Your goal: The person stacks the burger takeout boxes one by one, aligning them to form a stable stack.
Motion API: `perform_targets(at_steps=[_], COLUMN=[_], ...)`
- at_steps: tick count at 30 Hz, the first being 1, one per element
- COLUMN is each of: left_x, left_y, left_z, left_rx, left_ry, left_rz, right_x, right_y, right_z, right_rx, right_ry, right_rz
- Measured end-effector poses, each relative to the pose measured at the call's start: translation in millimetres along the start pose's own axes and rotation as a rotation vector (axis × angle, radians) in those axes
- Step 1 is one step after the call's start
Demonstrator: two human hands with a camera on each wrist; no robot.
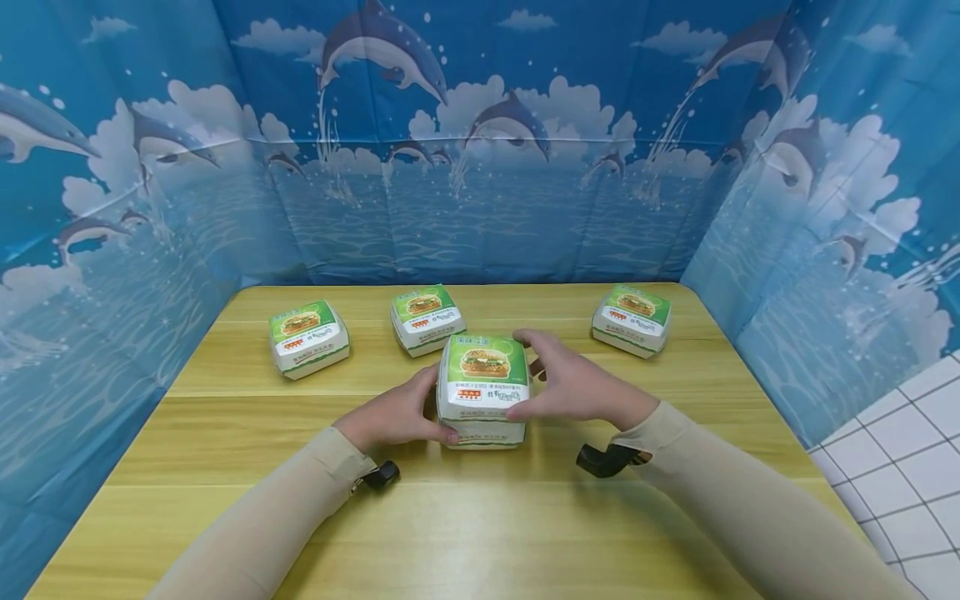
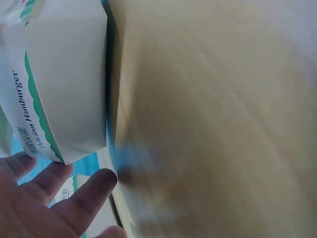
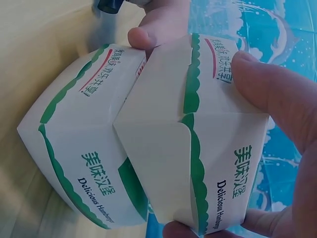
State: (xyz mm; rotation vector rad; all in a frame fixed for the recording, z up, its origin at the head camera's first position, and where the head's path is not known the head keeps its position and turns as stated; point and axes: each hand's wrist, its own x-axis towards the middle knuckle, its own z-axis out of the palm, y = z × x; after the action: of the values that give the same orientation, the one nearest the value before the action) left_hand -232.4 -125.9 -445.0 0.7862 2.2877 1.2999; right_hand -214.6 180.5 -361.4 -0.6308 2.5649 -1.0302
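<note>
Two white-and-green hamburger boxes are stacked near the table's middle. My right hand (image 1: 573, 383) grips the upper hamburger box (image 1: 483, 375), thumb on the near side and fingers at the far side. My left hand (image 1: 397, 412) holds the lower hamburger box (image 1: 491, 435) from the left, its thumb at the near face. In the right wrist view the upper box sits at an angle to the lower box (image 3: 81, 148), with a wedge-shaped gap toward the far side. The left wrist view shows left fingers (image 2: 81, 203) at a box's far side.
Behind the stack, similar hamburger boxes stand at the left (image 1: 310, 340), back middle (image 1: 427, 319) and right (image 1: 632, 320) of the wooden table (image 1: 480, 525). A dolphin-print curtain (image 1: 480, 208) surrounds the back and sides. White tiles (image 1: 911, 467) show at lower right.
</note>
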Motion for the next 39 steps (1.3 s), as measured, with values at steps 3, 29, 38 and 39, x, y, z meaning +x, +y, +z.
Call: perform_targets(at_steps=[3, 29, 38, 39], left_x=[0.2, -1.9, -2.0, -1.9], left_y=[0.4, 1.2, -2.2, -2.3], left_z=[0.2, -1.6, -2.0, -2.0], left_rx=[-0.027, -0.002, 0.048, 0.046], left_ry=[-0.004, -0.017, -0.005, -0.005], left_rz=[0.000, 0.041, -0.013, -0.011], right_x=[0.3, -4.8, -6.1, -6.0], right_y=[0.5, 9.3, 11.0, 11.2], right_z=[1.6, 4.7, 4.0, 4.1], right_rx=[-0.012, -0.041, -0.045, -0.041], right_ry=[0.001, -0.018, -0.010, -0.011], right_rz=[-0.007, -0.057, -0.067, -0.068])
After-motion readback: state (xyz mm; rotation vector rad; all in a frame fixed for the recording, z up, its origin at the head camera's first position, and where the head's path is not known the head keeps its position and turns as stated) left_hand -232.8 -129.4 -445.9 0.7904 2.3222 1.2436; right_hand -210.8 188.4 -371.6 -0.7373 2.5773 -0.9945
